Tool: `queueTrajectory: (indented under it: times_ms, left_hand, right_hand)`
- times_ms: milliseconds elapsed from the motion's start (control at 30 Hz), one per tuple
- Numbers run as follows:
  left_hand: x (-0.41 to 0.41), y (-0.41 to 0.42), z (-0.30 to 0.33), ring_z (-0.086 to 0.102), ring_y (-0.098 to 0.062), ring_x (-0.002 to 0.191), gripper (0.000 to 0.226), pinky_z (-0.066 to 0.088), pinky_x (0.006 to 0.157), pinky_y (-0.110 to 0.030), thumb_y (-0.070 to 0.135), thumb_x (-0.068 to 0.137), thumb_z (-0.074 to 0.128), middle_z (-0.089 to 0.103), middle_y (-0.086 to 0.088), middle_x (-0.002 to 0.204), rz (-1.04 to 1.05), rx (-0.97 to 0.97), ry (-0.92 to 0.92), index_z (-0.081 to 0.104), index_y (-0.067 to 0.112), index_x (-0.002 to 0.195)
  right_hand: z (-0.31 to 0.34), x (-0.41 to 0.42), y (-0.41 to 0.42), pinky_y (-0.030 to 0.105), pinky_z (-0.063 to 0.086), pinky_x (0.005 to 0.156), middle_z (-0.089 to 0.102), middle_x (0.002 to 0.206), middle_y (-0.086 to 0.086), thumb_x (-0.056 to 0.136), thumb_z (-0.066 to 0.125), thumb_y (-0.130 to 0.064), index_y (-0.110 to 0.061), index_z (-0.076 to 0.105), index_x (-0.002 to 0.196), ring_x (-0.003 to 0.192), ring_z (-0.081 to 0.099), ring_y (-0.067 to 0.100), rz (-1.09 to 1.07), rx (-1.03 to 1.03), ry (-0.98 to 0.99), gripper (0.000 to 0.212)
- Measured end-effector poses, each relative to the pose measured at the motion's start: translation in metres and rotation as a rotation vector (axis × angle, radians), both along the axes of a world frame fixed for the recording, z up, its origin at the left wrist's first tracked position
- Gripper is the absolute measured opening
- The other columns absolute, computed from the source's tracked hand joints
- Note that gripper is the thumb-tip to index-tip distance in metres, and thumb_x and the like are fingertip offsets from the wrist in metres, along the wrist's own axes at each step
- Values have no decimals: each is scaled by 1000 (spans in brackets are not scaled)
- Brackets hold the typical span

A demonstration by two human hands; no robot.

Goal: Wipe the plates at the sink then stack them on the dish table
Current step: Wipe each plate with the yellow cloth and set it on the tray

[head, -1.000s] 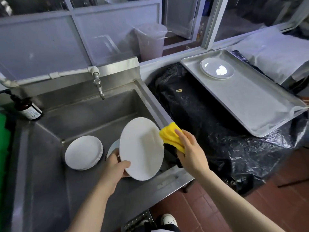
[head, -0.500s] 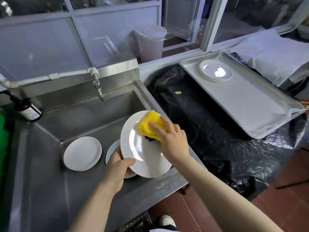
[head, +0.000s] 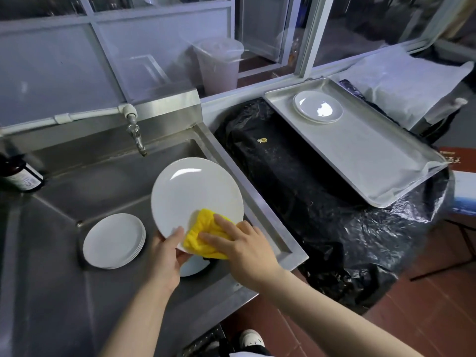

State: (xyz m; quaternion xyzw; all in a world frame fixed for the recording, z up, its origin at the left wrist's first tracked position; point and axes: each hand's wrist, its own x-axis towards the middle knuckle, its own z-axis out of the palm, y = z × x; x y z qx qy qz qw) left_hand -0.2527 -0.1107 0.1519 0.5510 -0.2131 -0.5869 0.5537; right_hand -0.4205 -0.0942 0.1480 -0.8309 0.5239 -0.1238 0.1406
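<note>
Above the left hand (head: 164, 256) gripping the plate (head: 195, 194) rim, unwiped face remains; right hand (head: 242, 246), fingers spread, should press the cloth (head: 203, 235) upward firmly.

A round white plate (head: 195, 191) is tilted up over the steel sink (head: 108, 176), its near rim under a folded yellow cloth (head: 203, 235). A stack of white plates (head: 113, 240) lies flat on the sink floor to its left. More white plates (head: 318, 106) sit stacked on a metal tray (head: 373, 155) to the right.
</note>
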Motion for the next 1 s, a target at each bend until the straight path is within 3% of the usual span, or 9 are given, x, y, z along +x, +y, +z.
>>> queueTrajectory:
  times_ms: [100,300,433,533,600,700,867,1000]
  left_hand:
    - [-2,-1,0,71,-13,72,17,56,51,-26,17,99,50,74,4,85,-14,-17,1,61,28,103]
    - [-3,-3,-1,70,-18,83,12,56,53,-26,31,97,53,72,-1,95,-48,-10,-83,62,26,103]
    - [-2,-5,-2,72,-12,70,14,54,49,-24,31,98,52,75,4,80,-51,-9,-90,63,23,99]
    - [-3,-5,-5,70,-18,78,11,56,50,-28,27,98,52,72,0,90,-22,22,-77,62,24,100]
    - [-2,-5,-8,67,-21,85,9,57,52,-29,25,98,53,70,0,96,-10,32,-62,62,25,99]
    - [2,-4,-12,64,-18,90,9,55,53,-28,24,97,54,68,4,99,-5,45,-81,62,28,96]
    - [5,-5,-20,62,-20,93,8,54,52,-27,22,96,56,66,3,99,-78,50,-222,61,25,91]
    - [7,-3,-23,62,-22,94,7,51,59,-30,20,95,56,65,2,99,-105,79,-271,60,23,90]
  right_hand:
    - [8,6,0,41,40,77,36,152,0,83,57,-9,-40,52,133,94,49,32,23,-48,-18,59]
    - [14,11,-5,42,42,78,38,150,4,88,59,-17,-38,50,135,95,51,33,39,-120,67,52]
    - [9,7,-5,41,45,73,42,148,4,87,60,-22,-40,49,135,92,53,30,91,-193,161,52]
    - [1,-5,-5,38,49,69,50,142,3,81,66,-19,-42,55,130,85,57,28,70,-229,172,55]
    - [-6,-16,-5,40,48,72,47,145,3,82,60,-16,-43,53,132,89,57,30,44,-172,194,57]
    - [-23,-37,-7,41,38,85,26,156,-1,91,42,-14,-48,35,141,107,45,31,-15,-18,253,61]
    - [-56,-66,-4,39,37,83,31,153,-1,86,49,-3,-46,37,141,109,47,32,-173,17,274,71]
    - [-82,-91,4,36,36,89,18,157,-3,89,44,-9,-49,24,144,118,41,29,-252,125,357,70]
